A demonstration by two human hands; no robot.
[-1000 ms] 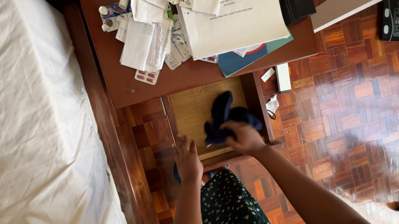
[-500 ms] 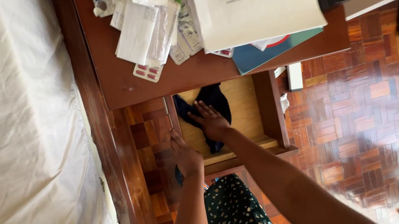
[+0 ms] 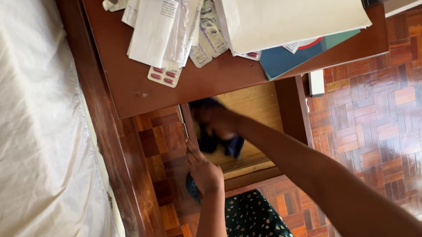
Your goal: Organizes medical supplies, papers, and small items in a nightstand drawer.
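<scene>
View from above a wooden bedside table with its drawer (image 3: 256, 128) pulled out; positions are given relative to the drawer. Nearest the viewer, below the drawer's front edge, lies a dark green patterned garment (image 3: 256, 227) worn by the person. The left hand (image 3: 205, 171) rests at the drawer's near left corner, fingers curled against the left side wall; whether it grips the wall cannot be told. The right hand (image 3: 217, 123) reaches inside the drawer toward its far left part, pressed onto a dark blue cloth (image 3: 231, 144) that lies bunched on the drawer floor; the fingers are blurred, so their closure around the cloth cannot be told. Beyond the drawer, the tabletop (image 3: 130, 91) carries a blister pack of red pills (image 3: 165, 76), folded white papers (image 3: 162, 26), a large printed sheet (image 3: 288, 3) and a teal book (image 3: 296, 56). Left of the drawer lies a white bedsheet (image 3: 17, 146); right of it, parquet floor (image 3: 397, 109).
</scene>
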